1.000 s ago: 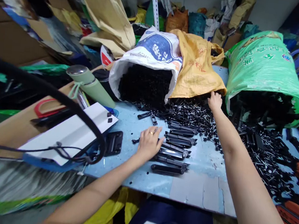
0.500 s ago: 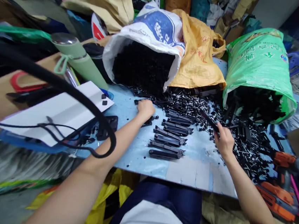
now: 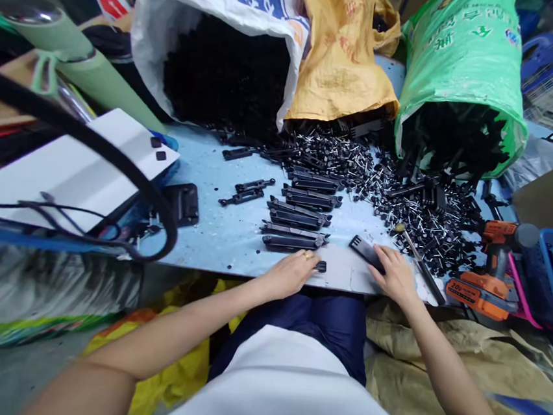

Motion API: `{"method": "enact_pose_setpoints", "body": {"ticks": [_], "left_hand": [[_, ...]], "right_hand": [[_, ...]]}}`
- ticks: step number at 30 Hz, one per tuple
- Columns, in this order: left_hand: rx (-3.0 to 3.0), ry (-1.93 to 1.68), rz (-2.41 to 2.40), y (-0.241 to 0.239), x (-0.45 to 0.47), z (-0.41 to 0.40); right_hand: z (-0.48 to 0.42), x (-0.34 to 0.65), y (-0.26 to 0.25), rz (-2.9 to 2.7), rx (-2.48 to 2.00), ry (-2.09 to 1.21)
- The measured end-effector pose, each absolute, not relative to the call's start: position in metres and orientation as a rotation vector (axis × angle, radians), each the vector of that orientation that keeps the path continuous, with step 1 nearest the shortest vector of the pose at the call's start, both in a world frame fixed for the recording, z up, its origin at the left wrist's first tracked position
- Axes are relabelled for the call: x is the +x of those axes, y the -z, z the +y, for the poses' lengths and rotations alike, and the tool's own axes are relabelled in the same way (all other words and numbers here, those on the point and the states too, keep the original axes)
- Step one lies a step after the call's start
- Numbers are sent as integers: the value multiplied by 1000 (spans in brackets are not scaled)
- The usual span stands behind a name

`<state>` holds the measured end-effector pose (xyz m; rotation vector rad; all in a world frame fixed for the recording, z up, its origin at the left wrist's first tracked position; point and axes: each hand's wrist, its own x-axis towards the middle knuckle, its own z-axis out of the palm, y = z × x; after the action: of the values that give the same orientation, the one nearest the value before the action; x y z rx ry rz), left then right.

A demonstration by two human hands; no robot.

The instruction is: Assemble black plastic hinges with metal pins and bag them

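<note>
Laid-out row: four pairs of black bars (image 3: pixel 297 220), one above another before you on the tabletop (image 3: pixel 204 243); by your layout, this portion looks done.
Side pieces: two small linked black pieces (image 3: pixel 241 197), lying left of the row, apart from it; they appear not yet joined to anything.
Loose stock: a heap of pins and dark parts (image 3: pixel 342 156), beyond the row and spreading to your right; much seems left to sort, though no count can be made.
Left hand (image 3: pixel 287 276): palm down at the near edge, just below the row, fingers close together; a small black end (image 3: pixel 320 266) shows at your fingertips. Whether you grip it or merely cover it, you cannot tell from this view.
Right hand (image 3: pixel 394 276): thumb and fingers narrowed on the near end of a slotted black part (image 3: pixel 363 248).
Slotted part, position: over the pale grey patch (image 3: pixel 340 258), right of the row, slots pointing away from you.
Tools: a slim rod-like tool (image 3: pixel 430 278) just beside your right hand; an orange drill (image 3: pixel 497 236) farther right.
Sacks: white (image 3: pixel 146 32), orange (image 3: pixel 344 57) and green (image 3: pixel 461 62), along the far side.
</note>
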<state>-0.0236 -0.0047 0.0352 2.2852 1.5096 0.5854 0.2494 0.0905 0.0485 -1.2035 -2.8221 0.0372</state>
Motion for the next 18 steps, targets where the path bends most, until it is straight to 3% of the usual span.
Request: {"method": "enact_pose_setpoints", "body": {"ticks": [4,12,14,18], "left_hand": [[2150,-580,1713,-9,-23,1],[1642,-1242,1539,-29,-3,4],[1617,-1301,1552,-34,3,3],[1651,-1302,1600,-38,9,-1]], "right_hand": [[97,212,-42,-2760,-1236,-270],[68,159,-35,-1945,-1091,-1563],[69,159,-36,-1893,-1033,-1611],[79,171,-45,-2123,-804,-1400]]}}
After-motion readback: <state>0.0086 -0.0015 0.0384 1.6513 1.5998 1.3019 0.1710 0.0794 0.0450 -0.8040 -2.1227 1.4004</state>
